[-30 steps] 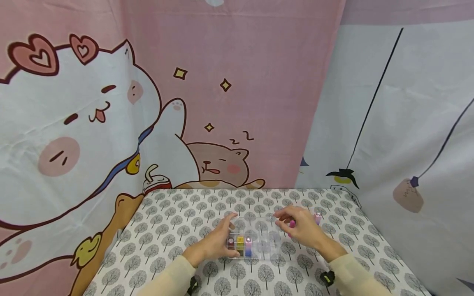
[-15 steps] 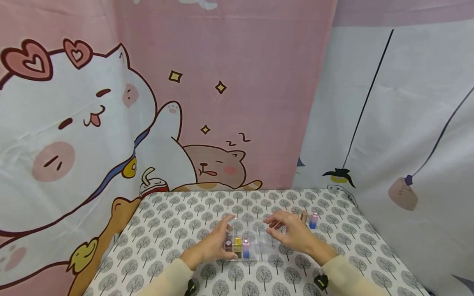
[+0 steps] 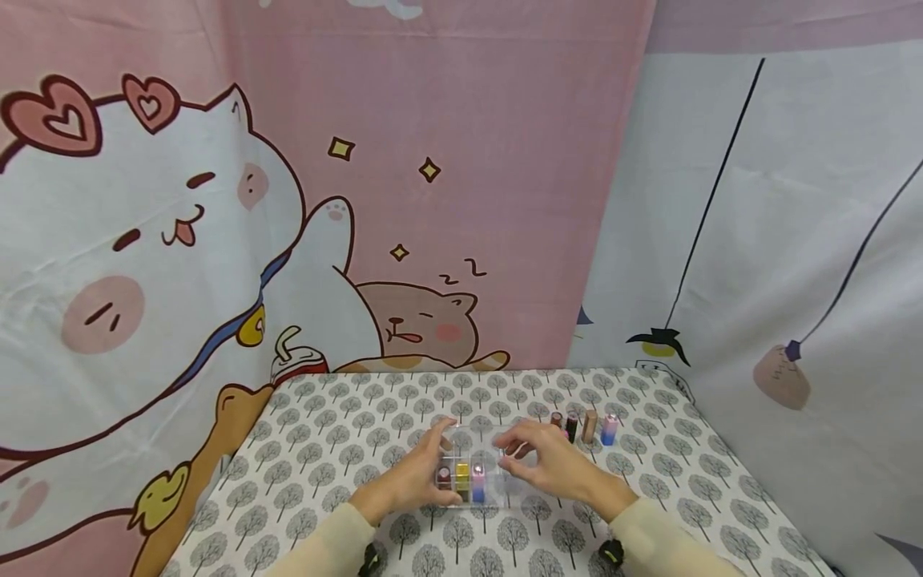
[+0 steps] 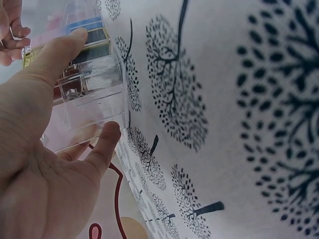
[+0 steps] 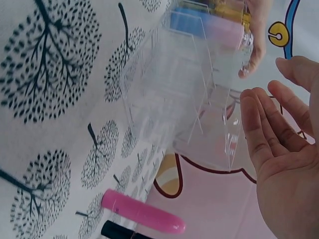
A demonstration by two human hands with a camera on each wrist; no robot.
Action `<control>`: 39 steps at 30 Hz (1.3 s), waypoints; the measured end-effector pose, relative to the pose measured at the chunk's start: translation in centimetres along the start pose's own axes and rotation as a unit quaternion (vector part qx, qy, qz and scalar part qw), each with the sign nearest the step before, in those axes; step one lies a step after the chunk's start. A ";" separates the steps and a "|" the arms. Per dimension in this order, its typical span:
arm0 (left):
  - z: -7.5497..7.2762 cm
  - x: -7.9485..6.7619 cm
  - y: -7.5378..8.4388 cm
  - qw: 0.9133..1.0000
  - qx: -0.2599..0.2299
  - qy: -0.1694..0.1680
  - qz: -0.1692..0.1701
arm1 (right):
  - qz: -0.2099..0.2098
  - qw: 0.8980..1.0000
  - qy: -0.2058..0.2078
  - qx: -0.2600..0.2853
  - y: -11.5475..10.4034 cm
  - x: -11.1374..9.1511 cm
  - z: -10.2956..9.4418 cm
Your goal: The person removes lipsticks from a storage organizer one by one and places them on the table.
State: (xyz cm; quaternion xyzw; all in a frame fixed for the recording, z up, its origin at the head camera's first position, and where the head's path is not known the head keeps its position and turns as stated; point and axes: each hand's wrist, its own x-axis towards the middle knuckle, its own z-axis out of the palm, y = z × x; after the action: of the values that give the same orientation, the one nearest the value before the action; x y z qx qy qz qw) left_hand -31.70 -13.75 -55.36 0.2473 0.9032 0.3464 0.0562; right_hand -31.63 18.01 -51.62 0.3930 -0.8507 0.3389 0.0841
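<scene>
My left hand [image 3: 411,474] grips the left end of a clear plastic organizer [image 5: 164,84], thumb at the front and fingers at the back. Inside its left compartments stand a dark red lipstick [image 3: 444,478], a gold lipstick [image 3: 462,474] and a pink-and-blue lipstick [image 3: 478,486]. Over the organizer's right part hovers my right hand [image 3: 551,465], fingers slightly bent, holding nothing. In the right wrist view, bare compartments lie beside that hand. A bright pink tube [image 5: 142,211] stands on the cloth beyond it, mostly hidden by the hand in the head view.
Behind my right hand, a row stands on the tree-print cloth [image 3: 324,449]: a dark reddish tube [image 3: 556,419], a black tube [image 3: 572,427], a brown tube [image 3: 590,427] and another pink-and-blue lipstick [image 3: 609,430]. A cartoon-print curtain [image 3: 519,200] hangs behind the table.
My right hand has moved left, from beside the standing tubes to over the organizer, uncovering more of the row. The left hand keeps its grip on the organizer.
</scene>
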 end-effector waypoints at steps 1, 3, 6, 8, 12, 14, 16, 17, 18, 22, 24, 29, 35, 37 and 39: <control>0.0 0.0 0.0 1.000 0.001 -0.001 -0.001 | 0.000 1.000 -0.002 0.001 -0.1 0.1 0.1; 0.0 0.0 0.0 1.000 0.003 -0.001 0.002 | 0.003 1.000 -0.008 0.007 -0.2 0.2 0.4; -0.1 0.0 0.1 1.000 0.006 -0.001 0.003 | 0.006 1.000 -0.015 0.011 -0.4 0.3 0.8; 0.0 0.0 0.1 1.000 0.005 -0.001 0.003 | 0.007 1.000 -0.017 0.013 -0.5 0.4 1.2; 0.0 -0.1 0.1 1.000 0.005 -0.002 0.003 | 0.009 1.000 -0.023 0.018 -0.5 0.5 1.8; 0.0 0.0 0.0 1.000 0.005 -0.002 0.005 | 0.019 0.999 -0.030 0.027 -0.6 0.5 2.0; 0.1 0.0 0.0 1.000 0.004 -0.001 0.006 | 0.028 0.998 -0.036 0.031 -0.7 0.6 2.1; 0.1 0.0 -0.1 1.000 0.004 0.000 0.007 | 0.033 0.998 -0.039 0.034 -0.7 0.6 2.2; 0.1 0.0 -0.1 1.000 0.004 0.000 0.008 | 0.037 0.998 -0.042 0.038 -0.8 0.6 2.2; 0.1 0.1 -0.1 1.000 0.009 0.001 0.012 | 0.039 0.997 -0.049 0.046 -0.8 0.7 2.5; 0.0 0.1 0.0 1.000 0.011 0.001 0.013 | 0.037 0.997 -0.051 0.046 -0.7 0.8 2.7; -0.2 0.0 0.3 1.000 0.009 0.000 0.012 | 0.035 0.997 -0.051 0.048 -0.4 0.9 3.0; -0.4 0.0 0.3 1.000 0.009 -0.002 0.013 | 0.044 0.995 -0.061 0.058 -0.2 0.9 3.3; -0.4 0.0 0.2 1.000 0.005 -0.004 0.015 | 0.046 0.995 -0.063 0.057 -0.1 0.9 3.4; -0.4 0.0 0.1 1.000 0.002 -0.005 0.018 | 0.046 0.995 -0.063 0.057 -0.1 0.9 3.5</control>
State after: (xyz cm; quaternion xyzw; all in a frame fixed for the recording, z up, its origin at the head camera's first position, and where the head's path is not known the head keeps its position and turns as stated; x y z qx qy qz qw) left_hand -31.81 -13.91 -55.01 0.2651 0.8988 0.3448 0.0540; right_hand -31.78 15.21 -53.83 0.3783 -0.8508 0.3646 -0.0073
